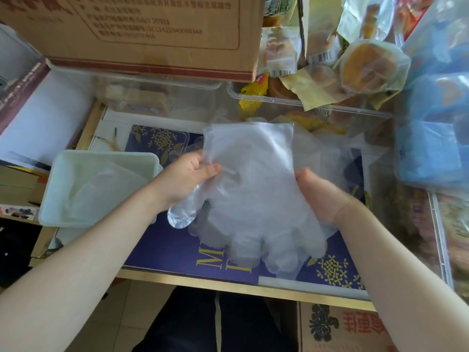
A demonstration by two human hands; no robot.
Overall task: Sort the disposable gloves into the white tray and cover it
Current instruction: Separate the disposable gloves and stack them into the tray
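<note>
Sorting step: left hand (189,174) and right hand (320,193) pinch a stack of disposable gloves (253,189) in curled fingers; next, a leftward carry into the white tray (63,219).

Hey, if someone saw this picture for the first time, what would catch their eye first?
Probably the clear disposable gloves held up mid-frame, the left hand pinching one edge and the right hand holding the other. Next, the white tray at left with a glove already inside, and the big cardboard box on top.

A small shop counter — wrapped pastries (365,64), stock carton (142,34) piled up.
</note>
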